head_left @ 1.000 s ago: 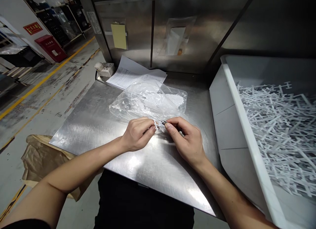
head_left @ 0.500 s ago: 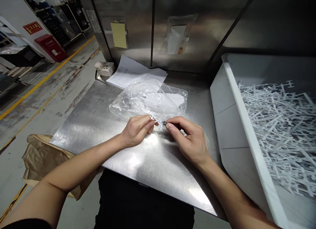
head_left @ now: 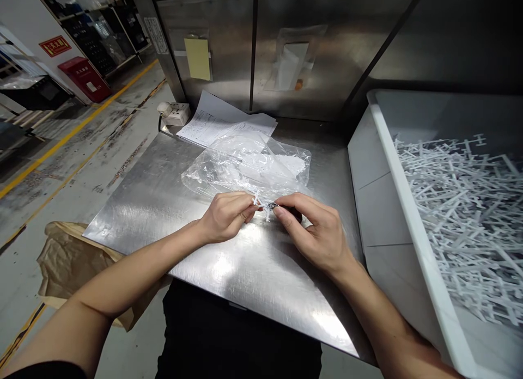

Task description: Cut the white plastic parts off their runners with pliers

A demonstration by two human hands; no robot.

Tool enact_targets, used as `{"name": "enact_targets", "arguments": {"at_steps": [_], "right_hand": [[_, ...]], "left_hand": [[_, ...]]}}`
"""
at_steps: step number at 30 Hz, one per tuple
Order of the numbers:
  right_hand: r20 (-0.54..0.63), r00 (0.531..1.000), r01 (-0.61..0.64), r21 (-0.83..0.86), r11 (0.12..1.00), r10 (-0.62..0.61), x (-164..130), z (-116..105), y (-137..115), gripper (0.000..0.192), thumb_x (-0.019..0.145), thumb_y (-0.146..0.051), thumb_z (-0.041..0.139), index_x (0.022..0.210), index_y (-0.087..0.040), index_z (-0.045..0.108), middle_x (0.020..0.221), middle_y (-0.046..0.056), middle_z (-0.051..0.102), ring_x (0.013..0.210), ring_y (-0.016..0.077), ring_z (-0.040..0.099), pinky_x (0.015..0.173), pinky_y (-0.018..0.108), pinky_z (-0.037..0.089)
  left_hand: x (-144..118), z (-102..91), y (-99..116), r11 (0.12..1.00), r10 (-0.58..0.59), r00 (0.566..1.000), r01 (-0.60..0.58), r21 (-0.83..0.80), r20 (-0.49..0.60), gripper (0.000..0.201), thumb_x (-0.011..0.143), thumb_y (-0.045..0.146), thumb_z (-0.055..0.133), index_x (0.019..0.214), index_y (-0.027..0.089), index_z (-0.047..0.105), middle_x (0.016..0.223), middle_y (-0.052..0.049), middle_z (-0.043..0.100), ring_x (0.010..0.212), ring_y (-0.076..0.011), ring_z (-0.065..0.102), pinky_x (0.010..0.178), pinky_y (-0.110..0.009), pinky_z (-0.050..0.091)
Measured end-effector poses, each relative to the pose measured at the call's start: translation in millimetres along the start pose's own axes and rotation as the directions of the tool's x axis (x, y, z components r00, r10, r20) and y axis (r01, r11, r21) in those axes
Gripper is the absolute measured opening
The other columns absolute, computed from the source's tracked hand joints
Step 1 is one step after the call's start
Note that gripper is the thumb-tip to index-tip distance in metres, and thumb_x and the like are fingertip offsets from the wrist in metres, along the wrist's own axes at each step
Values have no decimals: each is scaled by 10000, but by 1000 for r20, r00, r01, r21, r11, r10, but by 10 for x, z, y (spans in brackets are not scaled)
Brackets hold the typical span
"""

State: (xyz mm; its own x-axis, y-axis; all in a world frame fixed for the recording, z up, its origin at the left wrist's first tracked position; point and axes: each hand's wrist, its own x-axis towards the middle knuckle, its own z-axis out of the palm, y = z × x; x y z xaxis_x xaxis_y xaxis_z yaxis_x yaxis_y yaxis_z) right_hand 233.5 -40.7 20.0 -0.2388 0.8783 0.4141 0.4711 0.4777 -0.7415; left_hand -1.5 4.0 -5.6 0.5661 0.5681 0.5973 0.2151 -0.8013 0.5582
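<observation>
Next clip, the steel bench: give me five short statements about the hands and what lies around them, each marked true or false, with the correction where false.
1. The left hand pinches a small white plastic piece. True.
2. The right hand rests inside the white bin. False: it is over the steel table, holding a small dark tool against the piece.
3. A clear plastic bag lies just beyond the hands. True.
4. The white bin holds blue screws. False: it holds white plastic sprues.
5. Printed papers lie at the back of the table. True.
</observation>
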Motion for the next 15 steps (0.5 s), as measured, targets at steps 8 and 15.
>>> {"name": "enact_targets", "arguments": {"at_steps": [8, 15], "right_hand": [[-44, 999, 18, 7, 1000, -17, -5, -28, 26, 87, 1076, -273, 681, 1034, -249, 753, 918, 28, 780, 797, 207, 707, 721, 354, 513], [25, 997, 70, 4, 998, -71, 13, -36, 17, 91, 1078, -237, 676, 1013, -222, 738, 871, 9, 734, 764, 168, 674, 706, 328, 497]], "left_hand": [[6, -33, -11, 1000, 3, 1000, -3, -3, -16, 301, 1145, 179, 493, 848, 196, 543, 735, -1, 607, 678, -131, 563, 696, -272, 470], [-12, -5, -28, 1000, 8, 1000, -8, -7, -20, 297, 1146, 199, 506, 853, 198, 558, 713, -2, 615, 659, -140, 570, 671, -285, 461]]}}
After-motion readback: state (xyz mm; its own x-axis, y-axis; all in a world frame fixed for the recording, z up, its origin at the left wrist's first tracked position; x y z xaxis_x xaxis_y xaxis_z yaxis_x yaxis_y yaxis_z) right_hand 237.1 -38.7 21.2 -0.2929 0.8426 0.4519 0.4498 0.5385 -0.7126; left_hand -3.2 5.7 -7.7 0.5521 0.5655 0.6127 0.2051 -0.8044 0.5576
